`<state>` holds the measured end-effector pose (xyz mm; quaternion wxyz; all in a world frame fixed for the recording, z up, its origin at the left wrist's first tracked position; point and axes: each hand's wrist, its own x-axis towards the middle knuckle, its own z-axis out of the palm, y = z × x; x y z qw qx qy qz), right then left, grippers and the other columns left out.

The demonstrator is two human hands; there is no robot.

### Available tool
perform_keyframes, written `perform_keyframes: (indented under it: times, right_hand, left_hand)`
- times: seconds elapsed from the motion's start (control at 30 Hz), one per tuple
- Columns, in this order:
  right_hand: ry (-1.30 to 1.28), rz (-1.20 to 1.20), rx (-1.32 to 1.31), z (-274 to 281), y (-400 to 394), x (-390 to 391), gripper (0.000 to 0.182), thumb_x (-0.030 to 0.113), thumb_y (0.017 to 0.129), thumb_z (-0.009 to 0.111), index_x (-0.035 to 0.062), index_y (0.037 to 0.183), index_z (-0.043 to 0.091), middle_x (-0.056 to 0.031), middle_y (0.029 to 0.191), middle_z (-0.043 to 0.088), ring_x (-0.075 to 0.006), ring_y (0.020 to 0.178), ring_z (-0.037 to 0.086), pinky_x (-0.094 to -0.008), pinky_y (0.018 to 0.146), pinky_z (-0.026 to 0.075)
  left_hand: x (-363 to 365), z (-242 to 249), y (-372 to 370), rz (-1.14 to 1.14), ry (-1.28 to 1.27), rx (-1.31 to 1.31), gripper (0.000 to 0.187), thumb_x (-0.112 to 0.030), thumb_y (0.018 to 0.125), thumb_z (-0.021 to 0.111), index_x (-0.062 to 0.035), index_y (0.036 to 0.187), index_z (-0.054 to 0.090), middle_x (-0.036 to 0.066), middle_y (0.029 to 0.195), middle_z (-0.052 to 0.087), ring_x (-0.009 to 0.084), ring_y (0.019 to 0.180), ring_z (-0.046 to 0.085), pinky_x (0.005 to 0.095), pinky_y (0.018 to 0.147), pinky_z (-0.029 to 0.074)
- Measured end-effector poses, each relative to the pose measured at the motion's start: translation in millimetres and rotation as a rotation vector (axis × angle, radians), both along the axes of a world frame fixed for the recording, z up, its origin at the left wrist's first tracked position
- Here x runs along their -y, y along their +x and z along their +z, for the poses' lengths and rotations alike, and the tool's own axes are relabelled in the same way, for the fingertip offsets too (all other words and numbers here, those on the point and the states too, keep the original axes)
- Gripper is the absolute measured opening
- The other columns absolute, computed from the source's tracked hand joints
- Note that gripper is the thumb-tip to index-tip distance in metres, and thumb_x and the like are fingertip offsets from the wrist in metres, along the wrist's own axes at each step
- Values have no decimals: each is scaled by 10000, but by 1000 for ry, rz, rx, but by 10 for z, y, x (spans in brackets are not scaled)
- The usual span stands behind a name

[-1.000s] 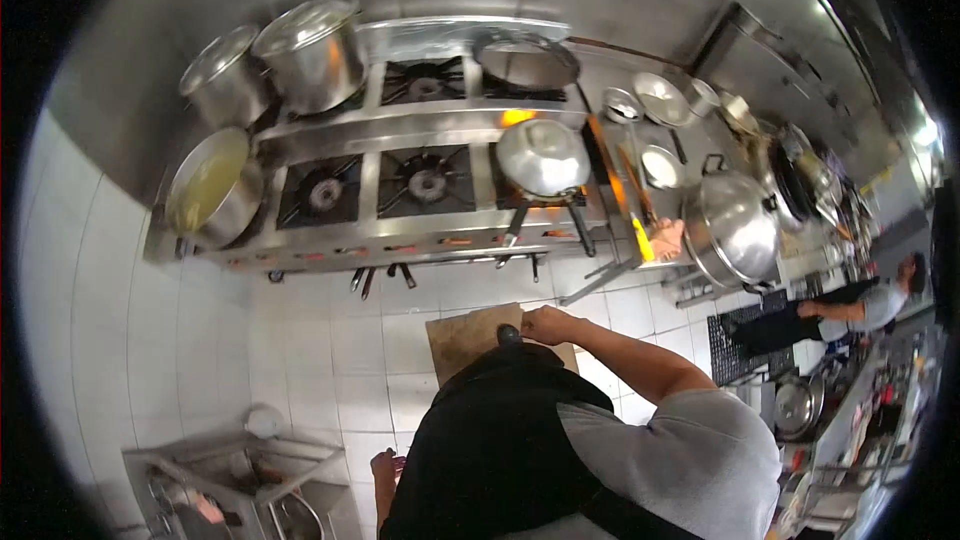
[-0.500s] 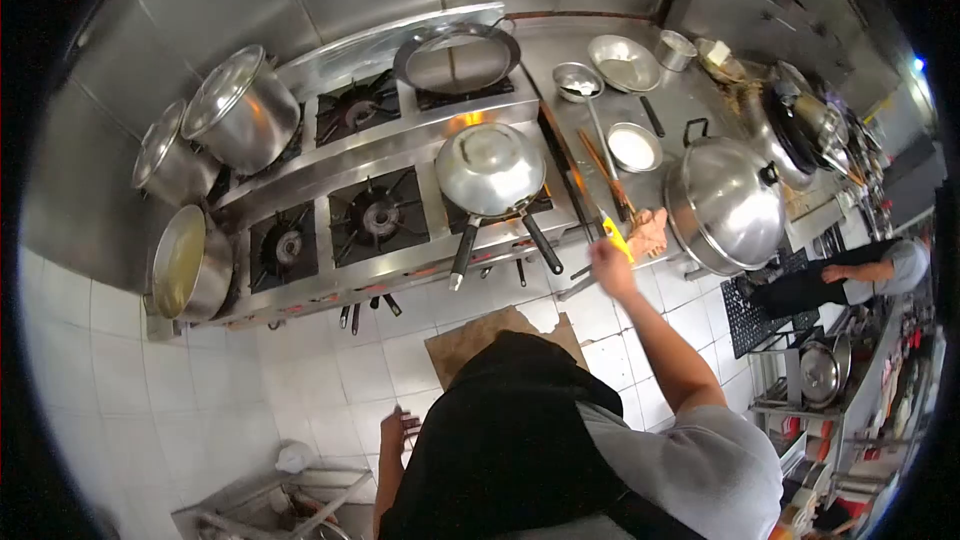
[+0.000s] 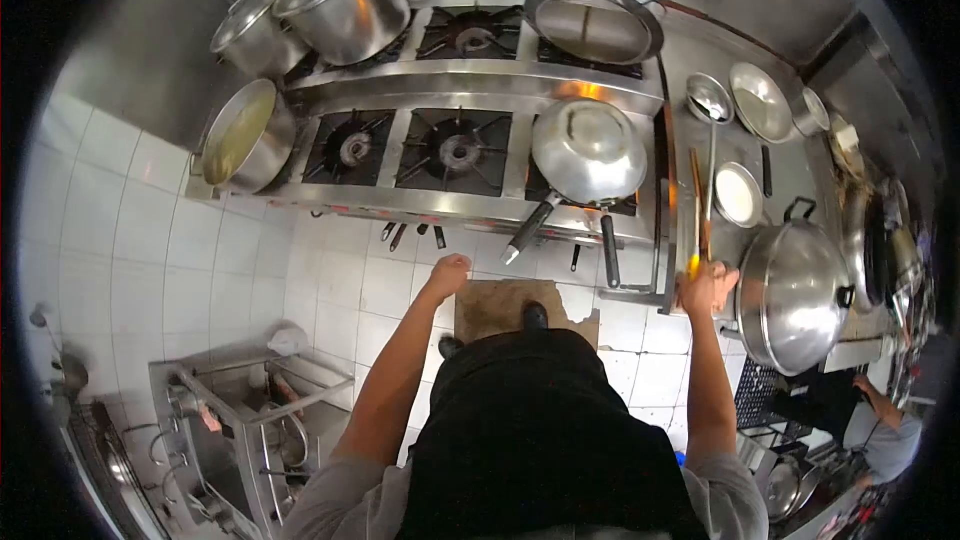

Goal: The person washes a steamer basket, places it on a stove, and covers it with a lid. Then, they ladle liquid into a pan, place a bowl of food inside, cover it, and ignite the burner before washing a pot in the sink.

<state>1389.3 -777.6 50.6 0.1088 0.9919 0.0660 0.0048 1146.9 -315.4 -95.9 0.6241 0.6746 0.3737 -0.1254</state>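
My right hand (image 3: pixel 708 288) is closed around the yellow handle of a long utensil (image 3: pixel 695 210) that lies on the steel counter (image 3: pixel 790 165) right of the stove. It is next to a large lidded pot (image 3: pixel 795 290). My left hand (image 3: pixel 448 273) is raised in front of the stove's knob row (image 3: pixel 420 232), fingers curled, holding nothing. A pan under a domed lid (image 3: pixel 588 148) sits on the front right burner, its handles pointing toward me. An orange flame (image 3: pixel 580 90) shows behind it.
A pot of yellow liquid (image 3: pixel 243 135) stands at the stove's left end, with two lidded stockpots (image 3: pixel 340 0) behind and a wide empty pan (image 3: pixel 595 25) at the back right. A ladle (image 3: pixel 710 105) and bowls (image 3: pixel 740 195) share the counter. Cardboard (image 3: pixel 495 305) covers the floor. Another person (image 3: pixel 880 430) works lower right.
My right hand has reached the yellow-handled utensil and closed on it. My left hand rose from beside my hip to the stove front. The view swung left, centring the stove.
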Motion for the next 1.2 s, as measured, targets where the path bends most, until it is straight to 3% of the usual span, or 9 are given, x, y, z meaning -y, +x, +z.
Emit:
perform_keyframes:
  times: [0.07, 0.1, 0.17, 0.37, 0.57, 0.67, 1.0, 1.1, 1.2]
  right_hand:
    - [242, 244, 365, -497, 111, 417, 351, 362, 904, 649, 38, 1025, 592, -105, 935, 577, -245, 872, 552, -363, 756, 490]
    - [1047, 25, 129, -52, -114, 162, 310, 319, 934, 618, 29, 1030, 560, -88, 894, 577, -207, 757, 553, -325, 655, 489]
    - [1413, -159, -218, 373, -495, 57, 249, 260, 980, 561, 28, 1062, 520, -55, 826, 581, -139, 576, 536, -263, 493, 456]
    - [880, -30, -894, 750, -1670, 81, 136, 135, 890, 666, 16, 944, 628, -83, 824, 632, -161, 755, 584, -337, 677, 480]
    - [1205, -238, -1427, 842, -1820, -1861, 465, 163, 978, 589, 41, 1397, 426, -40, 978, 594, -97, 777, 570, -256, 692, 504]
    - [1231, -225, -1309, 440, -1826, -2842, 388, 251, 1024, 504, 45, 1350, 457, -14, 854, 560, -74, 656, 511, -227, 549, 437]
    - [1142, -55, -652, -1651, -1401, -4224, 356, 321, 1021, 501, 39, 1231, 564, -16, 710, 545, -81, 565, 497, -253, 485, 409]
    - [1108, -128, -660, -1739, -1194, -4391, 368, 336, 1009, 522, 31, 1205, 585, -27, 702, 558, -86, 540, 495, -264, 473, 403]
    - [1137, -254, -709, -1658, -1091, -4526, 368, 353, 996, 544, 35, 1172, 598, -35, 695, 566, -88, 513, 486, -266, 466, 397]
  left_hand:
    - [-155, -409, -18, -55, 79, -50, 428, -305, 914, 601, -74, 1273, 572, 96, 1193, 645, 208, 1022, 633, 390, 733, 549]
    - [-231, -703, -101, 14, 171, -42, 458, -292, 901, 600, -85, 1305, 541, 92, 1202, 629, 214, 1032, 623, 407, 735, 556]
    - [-363, -980, -214, 99, 311, -70, 549, -241, 888, 606, -133, 1404, 453, 102, 1236, 582, 268, 1071, 596, 471, 799, 565]
    - [-835, -1144, -150, 777, -495, 125, 538, -157, 904, 596, -44, 1397, 413, 138, 1213, 572, 329, 1105, 564, 555, 894, 533]
    - [-1056, -1897, 251, 1078, -799, 299, 130, -62, 886, 596, -37, 998, 536, 108, 1021, 582, 328, 1044, 560, 604, 951, 497]
    - [-1146, -2011, 425, 1080, -838, 349, 462, -34, 857, 546, -28, 1296, 401, 157, 1241, 455, 385, 1187, 456, 638, 995, 455]
    - [-1486, -2198, 616, 1032, -1020, 249, 444, 117, 798, 502, -105, 1182, 482, 107, 1049, 581, 280, 916, 590, 565, 946, 501]
    - [-1468, -2370, 393, 772, -1133, 643, 239, -161, 929, 548, -27, 1126, 537, 175, 1075, 614, 344, 1004, 607, 513, 871, 530]
    - [-1426, -1638, 220, 476, -820, -7, 141, -198, 941, 518, -85, 1008, 568, 86, 848, 636, 234, 709, 642, 427, 698, 574]
